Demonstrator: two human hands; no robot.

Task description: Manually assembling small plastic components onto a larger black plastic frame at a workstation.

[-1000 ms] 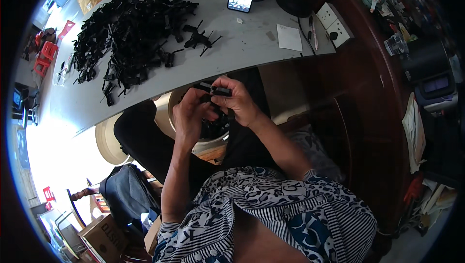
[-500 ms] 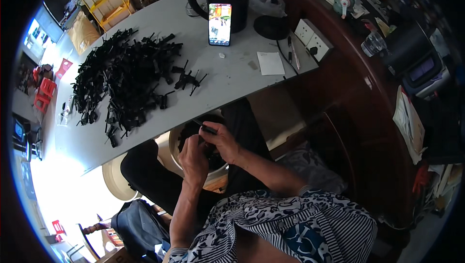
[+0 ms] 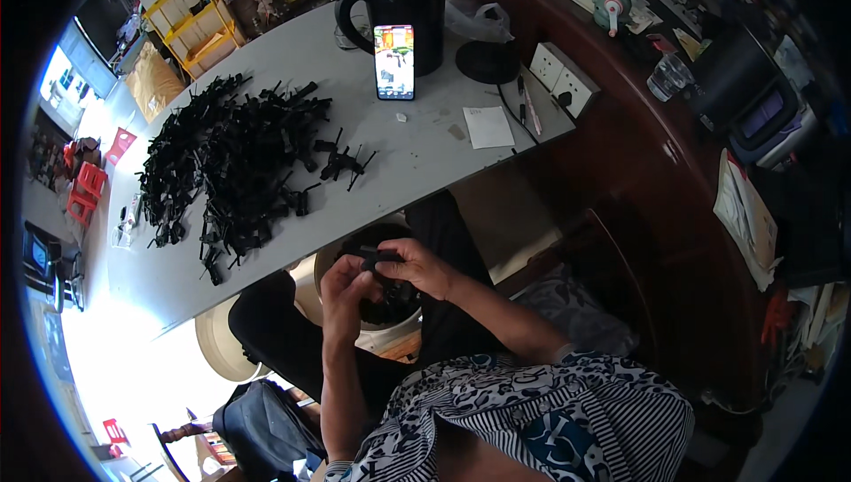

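Observation:
Between my hands, above a pale bucket [image 3: 397, 333], is a small dark plastic part [image 3: 381, 257]. My right hand [image 3: 418, 267] pinches it from the right, and my left hand [image 3: 342, 287] grips its left end with thumb and fingers. My fingers hide much of its shape. Inside the bucket, between my knees, lie more black pieces [image 3: 383, 312], partly covered by my hands. A large heap of black plastic parts [image 3: 239, 158] with thin sticking-out rods covers the table's left side. One such part [image 3: 341, 163] lies slightly apart at the heap's right.
On the grey table [image 3: 372, 203], a lit phone [image 3: 394, 62] leans against a black kettle [image 3: 408, 3]. To their right are a kettle base [image 3: 487, 58], a white paper [image 3: 488, 127], pens [image 3: 529, 108] and a socket strip [image 3: 566, 78]. A dark bag [image 3: 266, 424] stands lower left.
My hands have shifted slightly, and the dark part now lies level between both, more exposed. My left fingers have opened out from a tighter curl. The whole view has tilted a little.

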